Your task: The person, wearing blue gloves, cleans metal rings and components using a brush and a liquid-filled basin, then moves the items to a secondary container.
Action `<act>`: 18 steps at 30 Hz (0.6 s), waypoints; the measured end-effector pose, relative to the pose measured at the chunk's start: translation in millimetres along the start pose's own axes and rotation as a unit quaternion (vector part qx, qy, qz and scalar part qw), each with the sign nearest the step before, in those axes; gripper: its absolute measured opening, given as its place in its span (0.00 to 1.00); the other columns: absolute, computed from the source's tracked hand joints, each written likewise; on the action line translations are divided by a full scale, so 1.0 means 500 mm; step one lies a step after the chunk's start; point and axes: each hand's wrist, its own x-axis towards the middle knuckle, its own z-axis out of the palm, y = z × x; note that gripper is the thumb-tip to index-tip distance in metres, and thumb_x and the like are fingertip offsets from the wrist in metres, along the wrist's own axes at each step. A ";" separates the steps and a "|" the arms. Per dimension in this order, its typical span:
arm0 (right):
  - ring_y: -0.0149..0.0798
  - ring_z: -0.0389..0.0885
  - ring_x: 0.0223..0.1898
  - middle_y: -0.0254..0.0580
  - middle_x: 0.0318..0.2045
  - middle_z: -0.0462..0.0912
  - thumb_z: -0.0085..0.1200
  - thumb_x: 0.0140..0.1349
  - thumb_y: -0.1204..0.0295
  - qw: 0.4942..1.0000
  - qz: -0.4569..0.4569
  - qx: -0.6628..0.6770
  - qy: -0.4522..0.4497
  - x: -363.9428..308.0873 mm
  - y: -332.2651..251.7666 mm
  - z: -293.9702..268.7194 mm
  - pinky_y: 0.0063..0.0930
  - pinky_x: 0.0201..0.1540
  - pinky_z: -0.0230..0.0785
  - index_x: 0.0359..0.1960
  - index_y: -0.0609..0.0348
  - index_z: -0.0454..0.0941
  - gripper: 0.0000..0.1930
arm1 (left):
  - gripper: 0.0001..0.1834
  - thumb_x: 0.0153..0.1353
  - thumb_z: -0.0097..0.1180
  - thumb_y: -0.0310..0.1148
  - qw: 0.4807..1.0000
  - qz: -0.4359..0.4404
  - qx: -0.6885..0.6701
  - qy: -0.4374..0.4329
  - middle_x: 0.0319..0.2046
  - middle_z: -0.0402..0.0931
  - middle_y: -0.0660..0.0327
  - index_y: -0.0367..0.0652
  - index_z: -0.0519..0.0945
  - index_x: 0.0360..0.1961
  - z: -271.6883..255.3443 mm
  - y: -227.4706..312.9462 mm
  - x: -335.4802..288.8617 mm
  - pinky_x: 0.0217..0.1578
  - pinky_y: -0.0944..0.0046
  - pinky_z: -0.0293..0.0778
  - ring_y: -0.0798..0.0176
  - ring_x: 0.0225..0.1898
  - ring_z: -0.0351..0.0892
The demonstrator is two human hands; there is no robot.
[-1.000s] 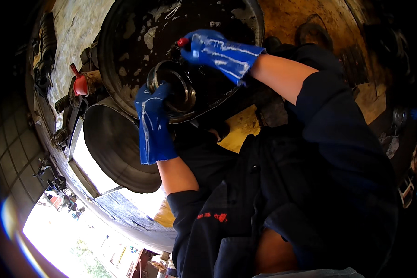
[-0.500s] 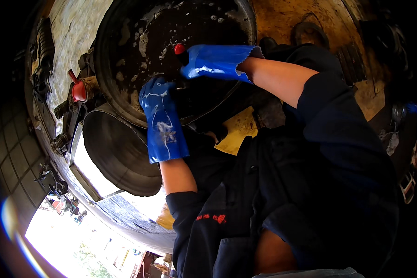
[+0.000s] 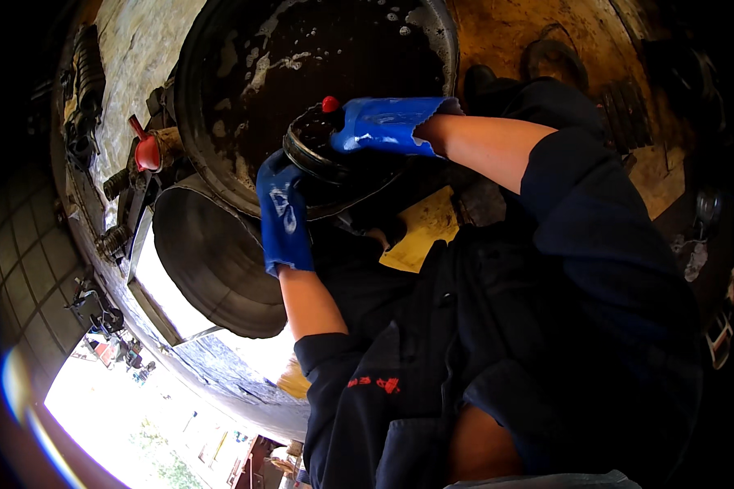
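Long blue rubber gloves cover both my hands. Over the wide black basin of dark, foam-flecked liquid, a dark round metal part with a shiny rim is tilted up. My left hand is closed on the lower left side of this part. A red-ended tool sticks out of my right hand, which is closed around it at the part's upper right. The rest of the tool is hidden by the glove, so its kind does not show.
Below the basin on the left stands a large, hollow dark drum. A red scoop-like thing lies beside the basin, near coil springs. Yellow sheet sits in front of my body. Another dark ring lies at the upper right.
The round metal part has come up into view out of the dark liquid, in my left hand. My right hand with the red-ended tool has shifted slightly down and right.
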 end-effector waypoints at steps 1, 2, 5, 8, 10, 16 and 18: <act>0.40 0.76 0.30 0.45 0.28 0.81 0.57 0.65 0.52 1.000 0.004 -0.002 0.010 0.010 0.017 -0.003 0.38 0.39 0.67 0.34 0.66 0.83 0.23 | 0.27 0.61 0.66 0.26 0.989 -0.043 -0.129 -0.061 0.55 0.84 0.55 0.31 0.78 0.62 0.005 0.009 -0.001 0.57 0.62 0.78 0.57 0.55 0.84; 0.40 0.77 0.30 0.45 0.28 0.82 0.57 0.65 0.53 0.999 0.007 0.019 0.035 0.019 0.031 -0.008 0.37 0.40 0.68 0.35 0.65 0.84 0.23 | 0.27 0.68 0.62 0.36 0.994 0.070 0.053 -0.058 0.59 0.82 0.52 0.34 0.77 0.64 0.015 -0.011 -0.022 0.63 0.58 0.74 0.53 0.61 0.80; 0.40 0.83 0.34 0.46 0.30 0.84 0.59 0.65 0.54 0.993 0.031 0.012 0.114 0.034 0.019 -0.006 0.36 0.42 0.71 0.45 0.63 0.85 0.22 | 0.29 0.72 0.60 0.46 0.896 -0.269 -0.342 0.084 0.67 0.74 0.50 0.38 0.75 0.67 0.007 0.016 0.010 0.67 0.50 0.71 0.49 0.65 0.75; 0.44 0.85 0.38 0.46 0.35 0.86 0.56 0.68 0.66 0.992 -0.060 0.081 0.075 0.025 0.022 -0.014 0.35 0.45 0.74 0.48 0.57 0.83 0.12 | 0.30 0.74 0.55 0.50 0.899 -0.189 -0.393 0.026 0.68 0.73 0.51 0.41 0.74 0.68 0.015 -0.024 0.033 0.71 0.46 0.66 0.46 0.67 0.72; 0.45 0.85 0.39 0.45 0.36 0.86 0.53 0.69 0.72 0.973 -0.193 -0.071 0.109 0.036 0.038 -0.013 0.34 0.45 0.74 0.47 0.55 0.82 0.09 | 0.30 0.74 0.56 0.50 0.919 -0.175 -0.353 0.022 0.67 0.74 0.52 0.41 0.75 0.68 0.044 -0.025 0.040 0.69 0.47 0.68 0.47 0.66 0.73; 0.43 0.83 0.32 0.53 0.30 0.85 0.55 0.65 0.61 0.994 0.007 0.098 0.048 0.045 0.052 0.023 0.39 0.40 0.72 0.38 0.63 0.86 0.16 | 0.29 0.68 0.65 0.47 0.993 -0.063 -0.087 0.052 0.51 0.83 0.52 0.35 0.79 0.60 0.116 0.002 -0.002 0.52 0.60 0.78 0.57 0.49 0.83; 0.43 0.80 0.28 0.50 0.22 0.81 0.57 0.61 0.56 0.994 0.041 0.046 0.089 0.076 0.067 0.023 0.38 0.40 0.71 0.35 0.66 0.85 0.21 | 0.22 0.64 0.67 0.36 0.997 0.019 -0.065 0.046 0.43 0.85 0.52 0.30 0.81 0.53 0.138 0.024 -0.033 0.44 0.64 0.80 0.62 0.40 0.85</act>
